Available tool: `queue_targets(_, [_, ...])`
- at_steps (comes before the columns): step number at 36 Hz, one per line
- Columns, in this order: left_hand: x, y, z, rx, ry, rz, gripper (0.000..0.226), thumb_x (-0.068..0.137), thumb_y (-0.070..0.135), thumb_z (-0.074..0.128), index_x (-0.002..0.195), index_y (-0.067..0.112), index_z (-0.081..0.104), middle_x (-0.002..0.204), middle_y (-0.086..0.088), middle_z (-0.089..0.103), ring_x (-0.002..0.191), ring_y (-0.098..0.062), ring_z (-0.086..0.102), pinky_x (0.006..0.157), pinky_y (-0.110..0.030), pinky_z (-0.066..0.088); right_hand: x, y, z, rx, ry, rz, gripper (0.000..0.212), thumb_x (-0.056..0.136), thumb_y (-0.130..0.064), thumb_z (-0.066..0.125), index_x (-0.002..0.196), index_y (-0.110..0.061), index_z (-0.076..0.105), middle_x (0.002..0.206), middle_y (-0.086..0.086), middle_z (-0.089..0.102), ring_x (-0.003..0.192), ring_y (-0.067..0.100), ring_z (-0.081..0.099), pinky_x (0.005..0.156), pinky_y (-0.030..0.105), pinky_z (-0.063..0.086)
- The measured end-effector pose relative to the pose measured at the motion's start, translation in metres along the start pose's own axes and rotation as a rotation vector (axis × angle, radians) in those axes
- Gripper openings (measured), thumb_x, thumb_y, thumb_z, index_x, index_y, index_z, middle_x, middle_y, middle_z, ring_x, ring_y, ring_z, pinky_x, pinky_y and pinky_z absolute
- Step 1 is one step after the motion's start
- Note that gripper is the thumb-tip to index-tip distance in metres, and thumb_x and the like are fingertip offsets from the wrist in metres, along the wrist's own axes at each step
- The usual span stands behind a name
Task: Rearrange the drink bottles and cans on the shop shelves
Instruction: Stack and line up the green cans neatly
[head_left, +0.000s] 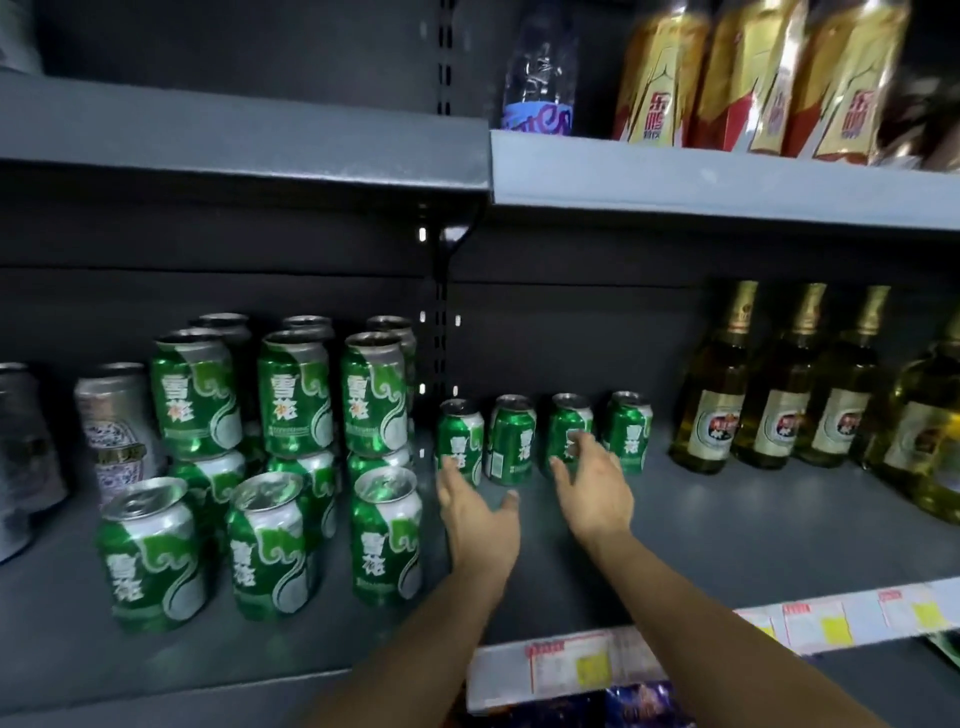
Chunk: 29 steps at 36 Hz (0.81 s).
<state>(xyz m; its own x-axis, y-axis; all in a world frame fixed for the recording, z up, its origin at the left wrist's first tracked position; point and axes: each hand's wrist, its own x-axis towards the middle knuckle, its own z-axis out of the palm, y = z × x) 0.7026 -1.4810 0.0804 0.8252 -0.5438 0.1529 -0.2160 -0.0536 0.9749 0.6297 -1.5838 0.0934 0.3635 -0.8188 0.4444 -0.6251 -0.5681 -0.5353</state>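
A row of several green beer cans stands at the back of the right-hand shelf (727, 530). My left hand (478, 512) reaches in with fingers spread, its fingertips at the leftmost can (460, 434). My right hand (595, 486) is open too, fingers in front of the third can (569, 421); the second can (511, 439) shows between my hands and a fourth can (628, 431) stands to the right. Neither hand holds anything. On the left shelf (62, 613), more green cans (296, 395) are stacked two high, with three single cans (267, 545) in front.
Grey-and-white patterned cans (111, 421) stand far left. Gold-capped glass bottles (719, 395) line the right of the same shelf. Above, an upper shelf (727, 192) holds a clear water bottle (540, 73) and gold-wrapped bottles (662, 73). Price tags (571, 667) line the shelf's front edge.
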Motion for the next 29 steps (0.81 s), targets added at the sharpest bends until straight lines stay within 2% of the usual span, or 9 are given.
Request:
queue_targets(5, [0.049,-0.004,0.017,0.084,0.118,-0.109,0.087,0.089,0.006,0.062,0.152,0.004,0.002,0.159,-0.015,0.01,0.147,-0.028,0.009,0.119,-0.035,0.01,0.051,-0.01,-0.012,-0.301,-0.029,-0.292,0.054,0.096,-0.045,0.046,0.143,-0.021,0.036,0.137,0.003,0.052,0.13,0.025,0.035,0.107,0.038,0.023])
queue_targets(9, [0.072,-0.005,0.023,0.148,0.174,-0.146,0.092,0.085,0.004,0.065,0.152,0.008,0.001,0.158,-0.016,0.016,0.145,-0.03,0.018,0.117,-0.039,0.018,0.082,-0.024,-0.012,-0.524,-0.152,-0.417,0.067,0.093,-0.057,0.043,0.148,-0.022,0.027,0.142,0.007,0.047,0.137,0.029,0.028,0.113,0.05,0.011])
queue_targets(12, [0.08,-0.009,0.026,0.201,0.179,-0.16,0.097,0.083,0.006,0.067,0.152,0.011,0.0,0.154,-0.017,0.026,0.14,-0.035,0.029,0.113,-0.041,0.028,0.095,-0.03,-0.005,-0.595,-0.286,-0.404,0.079,0.089,-0.064,0.043,0.151,-0.02,0.02,0.154,0.009,0.028,0.142,0.031,0.019,0.115,0.053,0.004])
queue_targets(14, [0.084,-0.012,0.027,0.236,0.184,-0.152,0.096,0.083,0.008,0.068,0.153,0.011,0.002,0.151,-0.018,0.031,0.136,-0.036,0.034,0.11,-0.042,0.032,0.098,-0.031,0.001,-0.604,-0.343,-0.391,0.081,0.087,-0.067,0.045,0.15,-0.021,0.024,0.158,0.007,0.02,0.144,0.03,0.014,0.115,0.053,0.001])
queue_targets(18, [0.088,-0.013,0.026,0.347,0.229,-0.164,0.084,0.087,0.014,0.066,0.152,0.014,0.013,0.145,-0.018,0.034,0.131,-0.035,0.037,0.105,-0.042,0.035,0.1,-0.027,0.007,-0.577,-0.33,-0.394,0.07,0.086,-0.065,0.049,0.141,-0.023,0.04,0.154,0.005,0.029,0.143,0.027,0.018,0.116,0.052,0.003])
queue_targets(23, [0.091,-0.015,0.027,0.411,0.261,-0.133,0.069,0.085,0.023,0.069,0.143,0.017,0.032,0.135,-0.014,0.04,0.124,-0.035,0.043,0.095,-0.045,0.042,0.102,-0.021,0.001,-0.623,-0.273,-0.388,0.08,0.084,-0.068,0.049,0.147,-0.022,0.031,0.157,0.007,0.021,0.144,0.031,0.014,0.114,0.058,-0.005])
queue_targets(29, [0.097,-0.019,0.032,0.377,0.261,-0.125,0.069,0.084,0.02,0.07,0.142,0.013,0.033,0.137,-0.018,0.04,0.125,-0.038,0.041,0.096,-0.046,0.04,0.109,-0.008,-0.005,-0.553,-0.317,-0.395,0.089,0.077,-0.069,0.058,0.149,-0.028,0.024,0.157,0.005,0.02,0.143,0.031,0.012,0.114,0.056,-0.002])
